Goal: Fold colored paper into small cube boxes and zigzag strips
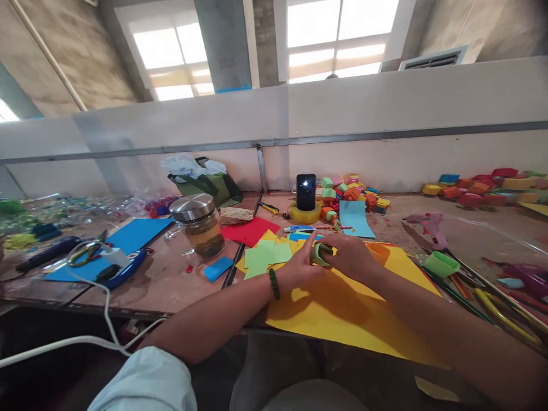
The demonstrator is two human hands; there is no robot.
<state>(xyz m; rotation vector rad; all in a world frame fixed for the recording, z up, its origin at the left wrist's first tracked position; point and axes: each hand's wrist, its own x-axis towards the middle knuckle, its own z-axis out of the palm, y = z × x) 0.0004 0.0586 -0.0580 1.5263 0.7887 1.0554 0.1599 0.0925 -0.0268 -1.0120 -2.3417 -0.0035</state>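
A small piece of folded green paper point(320, 255), bent into a loop, is held between both hands above the yellow sheet point(338, 319). My left hand point(303, 267), with a dark green bead bracelet at its wrist, grips it from the left, thumb raised. From the right, my right hand point(354, 257) pinches the same piece, its fingertips partly hidden. Flat light green paper pieces point(266, 255) lie left of my left hand. An orange paper piece point(379, 252) shows just behind my right wrist. Farther right stands a folded light green paper box point(442, 264).
A glass jar point(201, 228) with a metal lid stands at left, near blue sheets point(141, 237) and a white cable point(109, 319). Behind are a phone point(306, 193) on a tape roll point(305, 214) and piled paper boxes point(351, 191). A pink glue gun point(433, 225) and scissors point(505, 317) lie right.
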